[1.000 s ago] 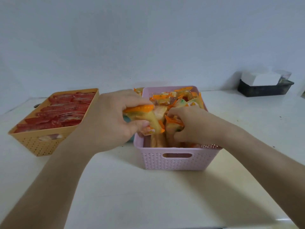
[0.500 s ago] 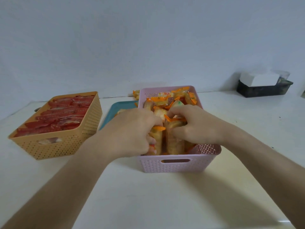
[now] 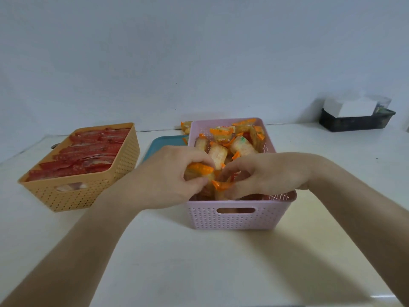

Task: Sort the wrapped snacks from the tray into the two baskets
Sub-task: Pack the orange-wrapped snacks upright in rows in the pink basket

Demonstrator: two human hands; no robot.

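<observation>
Two baskets nearly full, only a few snacks left to sort

Both baskets already hold most of the load. At centre left of the frame the orange basket point(image 3: 88, 193) is packed with rows of red-wrapped snacks point(image 3: 88, 151) lying flat up to its rim. Just right of centre, the pink basket point(image 3: 241, 218) carries a loose heap of orange-wrapped snacks point(image 3: 223, 138) that rises above its wall at the far end.

Between the two baskets, a corner of the teal tray point(image 3: 163, 142) shows, and the part in view is bare. At the upper centre, just behind the pink basket's far left corner, a small cluster of orange-wrapped pieces point(image 3: 185, 126) still waits; whether it lies on the tray or on the tabletop point(image 3: 199, 262) I cannot tell, since the basket hides that end.

The left hand point(image 3: 163, 180) is curled over the near left corner of the pink basket, thumb and fingers pinching one orange-wrapped snack point(image 3: 200, 170). The right hand point(image 3: 265, 176) is curled beside it over the near edge, its fingers closed on the crinkled end of another wrapper point(image 3: 221, 185). Both hands seem to be tucking these pieces down into the pile.

By my reckoning the sorting is close to its end: these two go in, then the few behind the basket.
</observation>
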